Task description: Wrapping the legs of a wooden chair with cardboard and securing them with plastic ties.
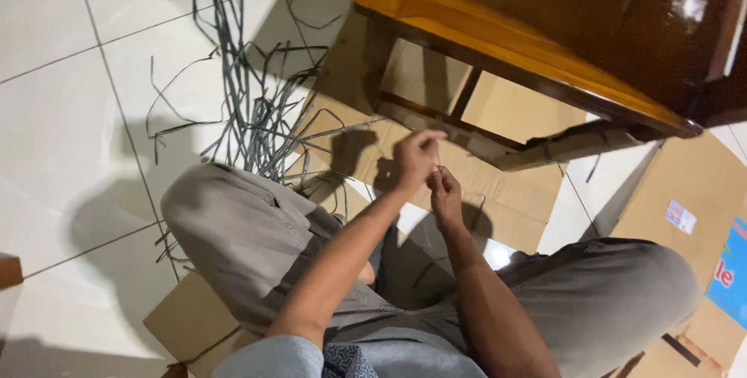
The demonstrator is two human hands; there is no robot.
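White tile floor, flattened cardboard [498, 191] under a wooden chair [545, 28]. Left hand [414, 158] and right hand [445, 193] both pinch a thin strip [437, 161] between them. Loose pile of grey strips [249, 105] lies near the left knee, looks mostly unworked.

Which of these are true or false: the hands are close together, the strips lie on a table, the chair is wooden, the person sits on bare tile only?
1. The left hand and right hand are close together. True.
2. The grey strips lie on a table. False: they lie on the tiled floor.
3. The chair is wooden. True.
4. Only bare tile lies under the person. False: flattened cardboard is spread there.
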